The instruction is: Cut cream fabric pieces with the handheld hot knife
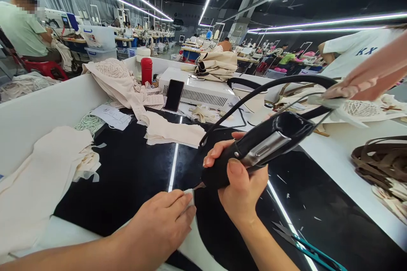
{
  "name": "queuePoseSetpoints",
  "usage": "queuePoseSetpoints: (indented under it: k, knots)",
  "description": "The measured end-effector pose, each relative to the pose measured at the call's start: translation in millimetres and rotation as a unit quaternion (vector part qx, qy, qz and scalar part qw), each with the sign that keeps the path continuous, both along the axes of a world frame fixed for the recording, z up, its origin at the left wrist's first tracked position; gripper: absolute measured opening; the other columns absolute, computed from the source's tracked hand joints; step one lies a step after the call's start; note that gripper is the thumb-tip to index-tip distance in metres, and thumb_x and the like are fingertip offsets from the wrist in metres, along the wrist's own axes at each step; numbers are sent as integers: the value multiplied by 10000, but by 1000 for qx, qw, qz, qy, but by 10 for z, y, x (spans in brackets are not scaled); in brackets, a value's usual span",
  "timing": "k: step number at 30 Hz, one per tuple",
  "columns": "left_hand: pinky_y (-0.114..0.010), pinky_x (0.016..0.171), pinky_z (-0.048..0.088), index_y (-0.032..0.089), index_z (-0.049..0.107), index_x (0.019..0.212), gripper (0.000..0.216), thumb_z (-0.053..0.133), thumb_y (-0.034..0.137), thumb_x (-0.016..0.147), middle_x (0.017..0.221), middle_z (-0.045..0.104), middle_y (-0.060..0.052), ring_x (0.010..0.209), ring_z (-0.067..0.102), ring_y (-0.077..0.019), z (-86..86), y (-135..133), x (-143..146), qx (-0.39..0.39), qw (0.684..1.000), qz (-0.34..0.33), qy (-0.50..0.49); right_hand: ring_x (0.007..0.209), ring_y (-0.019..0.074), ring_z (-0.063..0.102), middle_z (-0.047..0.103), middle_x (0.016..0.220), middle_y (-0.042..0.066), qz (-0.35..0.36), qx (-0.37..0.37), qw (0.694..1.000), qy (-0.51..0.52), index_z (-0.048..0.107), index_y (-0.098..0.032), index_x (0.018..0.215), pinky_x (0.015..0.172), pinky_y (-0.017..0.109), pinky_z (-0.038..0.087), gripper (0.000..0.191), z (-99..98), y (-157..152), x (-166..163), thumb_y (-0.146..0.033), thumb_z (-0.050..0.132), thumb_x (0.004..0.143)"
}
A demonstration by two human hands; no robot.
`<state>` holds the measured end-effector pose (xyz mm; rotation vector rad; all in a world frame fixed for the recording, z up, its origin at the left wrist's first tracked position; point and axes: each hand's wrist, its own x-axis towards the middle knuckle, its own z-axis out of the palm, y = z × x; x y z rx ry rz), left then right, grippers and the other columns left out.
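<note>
Right hand (241,186): closed round the body of a black tool (273,137), thumb on the near side, fingers wrapped over the far side.
Black tool: in the air over the table, slanted, back end up and to the right, metal plate along its side; narrow tip pointing down-left, right by the other hand's fingertips.
Cable (270,84): thick, black, arching above the tool; pink cloth (375,72) hanging near its upper end.
Left hand (159,224): thumb and fingers pinched shut on a white piece (191,194), edge poking out toward the tool tip. Can't tell from here if tip and piece touch.
White strip (197,241): below the left hand, on the table; can't tell if it joins the pinched piece.
Table (133,173): glossy black top, light streaks reflected on it.
Snips (313,252): teal handles, lying near right, blades slightly apart; white scraps scattered just beyond.
Left side: pale fabric stack (34,182), green cord coil (88,123), marked paper (112,116).
Far side: beige pieces (174,129), phone (174,95) propped on a vented white box (197,89), folded canvas (216,65) on top, red bottle (146,70) beside it.
Right side: brown straps (381,159), coiled.
Room: I see a seated worker in pale green (20,34) at left, another in a white shirt (349,51) at right.
</note>
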<state>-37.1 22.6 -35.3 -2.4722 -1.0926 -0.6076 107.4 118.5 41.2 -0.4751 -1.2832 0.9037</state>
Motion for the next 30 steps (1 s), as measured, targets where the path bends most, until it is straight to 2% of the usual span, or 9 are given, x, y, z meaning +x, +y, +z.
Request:
queuePoseSetpoints:
  k: [9,16,23,30]
  knots:
    - [-299,933,526,94,713,1159,349,378,192,1144,1162,781,-67,1084,702,-170,19,16,14,21,999,2,-26,560,135,612,684,764,-48,11,-6,1000,9,604,-270,1153,537,284,531,385,-12,-3,11,-425,811,868]
    - [-314,991,502,70,696,1211,245,530,212,1101,1218,765,-106,1147,688,-194,7,11,1,9,1000,-5,13,542,139,604,666,750,-53,-7,-5,1000,-1,590,-276,1137,512,282,516,364,0,1,-5,-418,790,868]
    - [-313,1044,488,83,719,1188,305,461,234,1129,1206,774,-90,1147,692,-191,-8,13,10,26,1000,-1,9,552,144,617,682,756,-43,-6,2,1000,-3,590,-263,1137,536,303,544,350,6,5,-5,-401,780,879]
    - [-312,1043,484,81,738,1173,301,497,252,1117,1207,775,-105,1155,683,-188,1,15,15,30,999,2,34,540,149,618,678,746,-45,-12,-3,1000,-10,580,-261,1129,536,312,546,376,7,8,-7,-436,788,870]
